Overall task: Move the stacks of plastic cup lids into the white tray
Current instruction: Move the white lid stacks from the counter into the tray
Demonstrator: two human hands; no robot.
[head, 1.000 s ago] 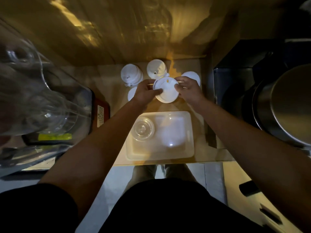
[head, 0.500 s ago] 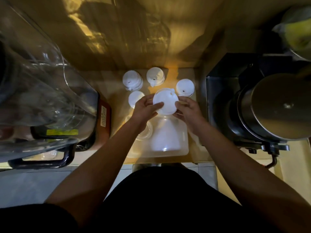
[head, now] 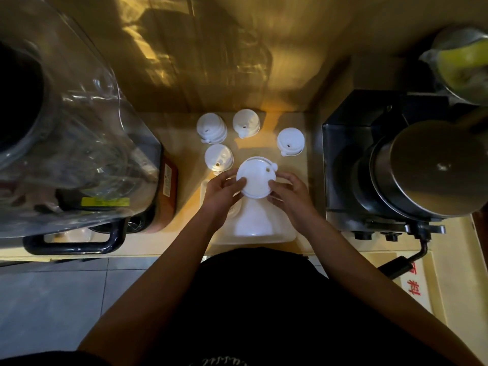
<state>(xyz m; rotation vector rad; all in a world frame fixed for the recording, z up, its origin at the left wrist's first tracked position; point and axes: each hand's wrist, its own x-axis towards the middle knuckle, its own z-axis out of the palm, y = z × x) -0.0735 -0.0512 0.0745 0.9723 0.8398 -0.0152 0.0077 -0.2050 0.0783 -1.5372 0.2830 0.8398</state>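
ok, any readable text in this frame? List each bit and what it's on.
"料" in red, below a cut-off red character I can't make out: white sign, lower right.
Yellow label on the black base, left: blurred, unreadable.
White label on the brown box: too small to read.
White print on the black shirt: cut off, unreadable.

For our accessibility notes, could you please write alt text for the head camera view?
The left hand and right hand grip the top of a tall stack of white cup lids over the white tray. Four more lid stacks stand on the counter behind, between a clear blender jar and a black machine with a steel pot.
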